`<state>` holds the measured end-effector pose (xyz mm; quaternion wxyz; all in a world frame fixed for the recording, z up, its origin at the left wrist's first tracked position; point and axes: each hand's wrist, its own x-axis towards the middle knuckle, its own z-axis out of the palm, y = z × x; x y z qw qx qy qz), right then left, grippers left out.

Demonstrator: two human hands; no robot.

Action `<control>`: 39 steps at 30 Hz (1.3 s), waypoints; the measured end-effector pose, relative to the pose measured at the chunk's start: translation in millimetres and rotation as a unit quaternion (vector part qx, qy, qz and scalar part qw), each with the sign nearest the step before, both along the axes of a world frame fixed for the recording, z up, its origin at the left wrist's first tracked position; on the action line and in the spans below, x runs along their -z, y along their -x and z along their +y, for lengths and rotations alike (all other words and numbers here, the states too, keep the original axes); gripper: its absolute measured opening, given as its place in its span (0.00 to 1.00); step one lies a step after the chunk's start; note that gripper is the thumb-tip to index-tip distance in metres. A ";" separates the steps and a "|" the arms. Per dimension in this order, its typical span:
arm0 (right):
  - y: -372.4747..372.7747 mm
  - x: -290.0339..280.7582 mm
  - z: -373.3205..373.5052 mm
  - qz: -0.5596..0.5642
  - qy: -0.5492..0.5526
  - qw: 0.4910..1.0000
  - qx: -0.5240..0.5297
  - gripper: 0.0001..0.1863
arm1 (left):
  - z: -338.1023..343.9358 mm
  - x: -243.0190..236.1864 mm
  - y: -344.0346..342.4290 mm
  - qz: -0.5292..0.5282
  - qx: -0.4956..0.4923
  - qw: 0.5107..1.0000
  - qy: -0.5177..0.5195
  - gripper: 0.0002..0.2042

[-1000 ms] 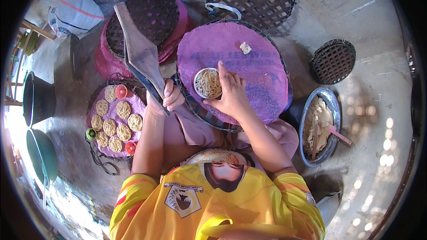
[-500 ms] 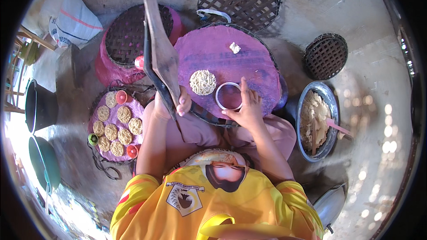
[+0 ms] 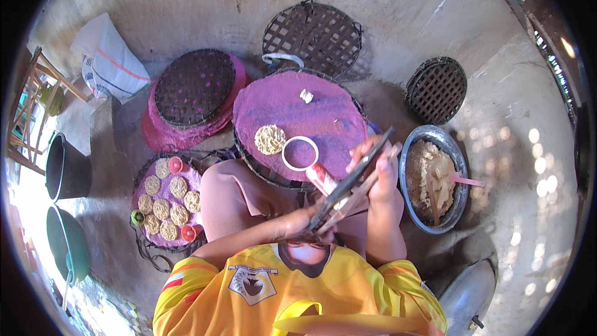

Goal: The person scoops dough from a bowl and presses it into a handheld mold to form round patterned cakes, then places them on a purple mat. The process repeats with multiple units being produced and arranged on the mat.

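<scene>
The left grip (image 3: pixel 293 224) and right grip (image 3: pixel 380 173) are curled round the ends of the wooden press (image 3: pixel 344 189) between them, which looks hard and heavy, so those ends seem best to hold.

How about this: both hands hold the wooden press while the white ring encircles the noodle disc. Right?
No: the head view shows the white ring beside the noodle disc, not around it. Left hand and right hand do hold the wooden press.

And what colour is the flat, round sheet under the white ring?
The sheet is purple, clearest in the head view.
</scene>
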<state>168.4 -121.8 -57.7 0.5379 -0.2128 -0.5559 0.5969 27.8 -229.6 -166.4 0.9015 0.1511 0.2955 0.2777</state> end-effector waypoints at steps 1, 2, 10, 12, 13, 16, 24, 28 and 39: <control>-5.1 -4.5 -7.3 -0.014 -0.028 0.999 0.018 0.23 | -2.7 6.3 -2.8 0.046 0.017 0.997 -0.052 0.22; -13.8 -9.8 -11.3 -0.022 -0.047 0.998 0.046 0.21 | -6.9 13.1 -2.0 0.089 -0.033 0.993 -0.075 0.23; -78.7 -22.7 -12.8 0.055 -0.073 0.966 0.242 0.20 | 13.0 32.3 61.9 0.203 -0.526 0.826 0.000 0.25; -84.8 -16.4 -12.5 0.018 -0.091 0.967 0.238 0.23 | 26.2 31.3 81.6 0.199 -0.478 0.855 -0.031 0.31; -87.3 -14.2 -12.8 0.004 -0.098 0.967 0.237 0.25 | 34.8 33.1 90.0 0.244 -0.493 0.833 -0.061 0.28; -91.3 -11.1 -14.4 0.019 -0.087 0.971 0.223 0.21 | 70.3 36.6 144.6 0.292 -0.429 0.852 -0.067 0.30; -80.5 -2.6 -19.3 0.000 -0.057 0.983 0.176 0.18 | 165.1 8.8 200.9 0.530 -0.233 0.805 -0.129 0.35; -76.6 -0.3 -9.6 -0.024 -0.043 0.987 0.152 0.19 | 158.7 -36.8 131.6 0.775 -0.326 0.369 -0.397 0.28; -10.8 -4.3 28.4 -0.162 -0.141 0.968 0.131 0.34 | 99.6 -42.6 9.9 0.459 -0.149 0.328 -0.812 0.31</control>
